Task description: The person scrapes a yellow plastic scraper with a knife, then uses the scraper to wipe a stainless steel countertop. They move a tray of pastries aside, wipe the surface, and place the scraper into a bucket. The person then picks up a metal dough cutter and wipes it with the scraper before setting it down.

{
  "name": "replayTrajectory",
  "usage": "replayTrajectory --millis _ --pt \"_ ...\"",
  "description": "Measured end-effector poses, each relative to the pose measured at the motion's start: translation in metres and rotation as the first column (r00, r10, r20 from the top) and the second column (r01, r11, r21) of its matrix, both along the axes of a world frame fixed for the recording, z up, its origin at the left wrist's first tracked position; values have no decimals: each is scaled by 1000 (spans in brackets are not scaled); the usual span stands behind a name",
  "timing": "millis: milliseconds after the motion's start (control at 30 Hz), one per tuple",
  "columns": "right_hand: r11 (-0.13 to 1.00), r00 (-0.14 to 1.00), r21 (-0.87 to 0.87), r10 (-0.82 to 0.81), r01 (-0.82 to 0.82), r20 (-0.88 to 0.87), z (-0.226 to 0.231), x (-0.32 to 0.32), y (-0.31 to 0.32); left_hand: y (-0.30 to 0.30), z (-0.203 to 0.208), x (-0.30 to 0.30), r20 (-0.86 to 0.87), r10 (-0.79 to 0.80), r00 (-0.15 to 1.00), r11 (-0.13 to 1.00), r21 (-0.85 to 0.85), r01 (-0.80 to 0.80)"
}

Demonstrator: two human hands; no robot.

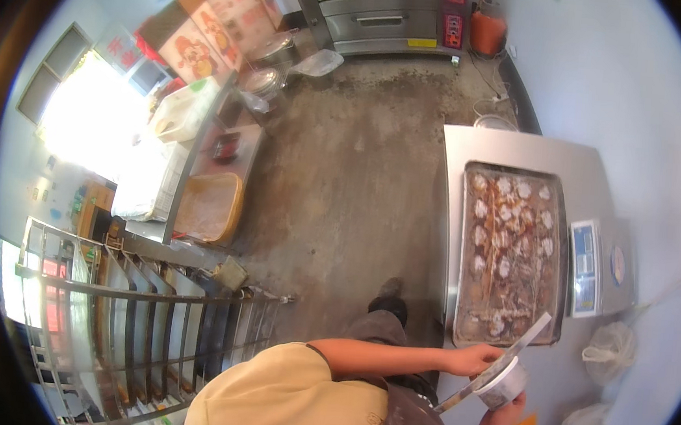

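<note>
My left hand (pixel 474 359) reaches across from the left, its fingers closed at the middle of a long, flat, pale strip like a spatula (pixel 533 333). The strip lies slantwise over the mouth of a white round tub (pixel 507 387). From below, my right hand (pixel 506 412) is wrapped round the tub's side. What is inside the tub is mostly hidden. Just beyond both hands, a large dark-rimmed baking tray (pixel 464 245) rests on the steel table (pixel 487 148). It carries a brown layer with white dollops in rows, and smears toward the near end.
A digital scale (pixel 585 269) stands right of the tray, with a plastic bag (pixel 609 350) nearby. A metal rack (pixel 184 296) and a yellowish basin (pixel 208 207) are at left. A deck oven (pixel 378 18) and an orange-red container (pixel 487 32) stand at the back.
</note>
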State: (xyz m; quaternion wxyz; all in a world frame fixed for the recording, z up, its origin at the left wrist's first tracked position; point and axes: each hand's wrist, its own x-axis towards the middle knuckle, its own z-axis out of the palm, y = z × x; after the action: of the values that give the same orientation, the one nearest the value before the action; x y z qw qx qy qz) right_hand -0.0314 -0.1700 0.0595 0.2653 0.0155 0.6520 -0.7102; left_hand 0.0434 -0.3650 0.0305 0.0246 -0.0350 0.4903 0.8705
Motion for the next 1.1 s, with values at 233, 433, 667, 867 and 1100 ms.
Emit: replayTrajectory --millis 233,433,667,867,1100 --pt "978 944 194 130 -73 -303 22 3 -197 -172 -1 39 136 8 991 845 530 -80" --pt "924 746 285 376 -256 -550 35 30 -446 -395 45 102 191 234 953 770 562 -302" --pt "719 313 528 682 -453 -661 95 44 -676 -598 31 136 243 459 855 667 542 -512" --pt "627 106 371 589 -684 -801 66 -11 -883 -781 42 106 349 615 707 478 548 -686" --pt "355 -218 389 435 -850 -874 112 -88 -1124 -984 80 42 377 698 609 430 460 -777"
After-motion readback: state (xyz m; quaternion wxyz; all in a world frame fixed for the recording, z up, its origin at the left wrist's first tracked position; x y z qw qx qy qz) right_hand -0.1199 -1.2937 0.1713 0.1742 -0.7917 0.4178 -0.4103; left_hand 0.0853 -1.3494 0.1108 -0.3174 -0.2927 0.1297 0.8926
